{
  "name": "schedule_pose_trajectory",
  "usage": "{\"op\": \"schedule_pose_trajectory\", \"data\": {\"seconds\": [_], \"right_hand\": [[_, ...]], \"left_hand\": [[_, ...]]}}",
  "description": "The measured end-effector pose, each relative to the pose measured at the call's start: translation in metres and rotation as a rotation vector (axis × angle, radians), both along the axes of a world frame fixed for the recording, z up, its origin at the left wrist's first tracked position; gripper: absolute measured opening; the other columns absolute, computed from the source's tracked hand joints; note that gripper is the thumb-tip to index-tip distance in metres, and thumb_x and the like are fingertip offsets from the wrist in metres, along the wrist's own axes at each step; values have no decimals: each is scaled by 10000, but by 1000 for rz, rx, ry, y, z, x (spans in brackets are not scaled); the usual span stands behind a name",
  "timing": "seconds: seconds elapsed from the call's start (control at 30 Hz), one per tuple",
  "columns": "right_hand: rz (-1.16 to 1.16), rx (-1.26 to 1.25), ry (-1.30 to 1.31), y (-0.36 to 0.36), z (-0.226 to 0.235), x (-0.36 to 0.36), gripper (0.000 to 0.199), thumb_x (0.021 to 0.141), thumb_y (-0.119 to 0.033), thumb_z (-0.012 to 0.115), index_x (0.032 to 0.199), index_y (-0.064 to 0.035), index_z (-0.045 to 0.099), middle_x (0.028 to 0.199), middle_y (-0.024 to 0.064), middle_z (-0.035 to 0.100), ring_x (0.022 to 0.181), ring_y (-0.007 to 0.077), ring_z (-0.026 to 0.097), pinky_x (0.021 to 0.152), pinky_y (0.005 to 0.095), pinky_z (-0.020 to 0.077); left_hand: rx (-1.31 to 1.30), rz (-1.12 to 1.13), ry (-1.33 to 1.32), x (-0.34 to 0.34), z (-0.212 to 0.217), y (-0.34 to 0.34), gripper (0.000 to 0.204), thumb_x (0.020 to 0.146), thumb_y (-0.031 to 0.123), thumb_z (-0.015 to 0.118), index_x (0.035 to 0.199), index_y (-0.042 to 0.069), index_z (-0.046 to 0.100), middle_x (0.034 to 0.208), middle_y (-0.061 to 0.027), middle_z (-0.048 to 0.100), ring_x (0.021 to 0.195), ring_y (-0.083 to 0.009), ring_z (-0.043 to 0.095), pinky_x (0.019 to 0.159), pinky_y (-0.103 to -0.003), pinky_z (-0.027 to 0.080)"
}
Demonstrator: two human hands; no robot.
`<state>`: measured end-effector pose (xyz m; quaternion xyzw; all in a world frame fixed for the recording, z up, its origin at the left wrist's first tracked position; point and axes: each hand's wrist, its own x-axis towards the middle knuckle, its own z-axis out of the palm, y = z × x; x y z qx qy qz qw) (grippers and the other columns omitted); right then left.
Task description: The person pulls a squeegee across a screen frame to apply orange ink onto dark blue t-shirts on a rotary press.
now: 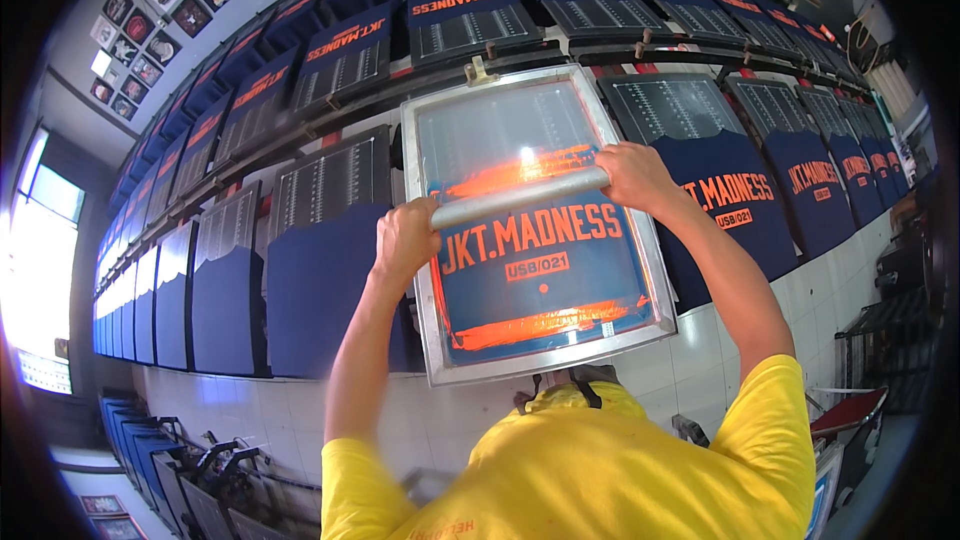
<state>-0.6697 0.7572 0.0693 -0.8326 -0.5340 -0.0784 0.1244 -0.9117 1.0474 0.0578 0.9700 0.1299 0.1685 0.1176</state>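
Note:
A screen-printing frame [550, 356] with a silver metal rim lies over a navy shirt, and orange lettering shows through its mesh. Across the mesh runs a squeegee [520, 198] with a pale, rounded bar handle. My left hand [405, 239] is closed around the bar's left end, while my right hand [640, 176] grips the right end. Wet orange ink [545, 325] lies in a thick streak along the near end of the mesh. More orange ink is smeared just beyond the squeegee. The squeegee's blade is hidden under the handle.
To the right, a navy shirt [728, 195] with an orange print lies on its board; a plain navy shirt [335, 280] lies to the left. Beyond the frame stands another long row of boards with printed shirts [465, 12]. A metal clamp [479, 69] sits at the frame's far edge.

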Motion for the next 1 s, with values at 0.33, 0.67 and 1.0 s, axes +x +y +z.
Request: {"op": "schedule_pose_trajectory", "data": {"seconds": [0.33, 0.67, 1.0], "right_hand": [[10, 90, -2, -109, -63, -133, 204, 624, -47, 701, 796, -69, 594, 845, 60, 598, 813, 281, 623, 685, 401, 532], [-10, 70, 9, -142, -97, -200, 436, 594, -136, 801, 958, -26, 589, 1036, 97, 565, 964, 297, 575, 795, 409, 512], [-57, 41, 143, -149, -79, -221, 591, 695, -358, 848, 1078, 2, 579, 1179, 141, 542, 1092, 323, 535, 925, 436, 466]], "left_hand": [[-24, -83, 8, -126, -35, -97, 333, 628, -80, 621, 930, 57, 656, 910, -84, 689, 786, -285, 691, 650, -384, 566], [-42, -91, 34, -185, -95, -146, 518, 636, -121, 583, 1142, -12, 590, 1209, -159, 611, 1185, -343, 588, 932, -421, 522], [-94, -106, 156, -197, -89, -157, 606, 706, -9, 667, 1295, -35, 526, 1379, -201, 491, 1354, -399, 428, 1094, -497, 395]]}}
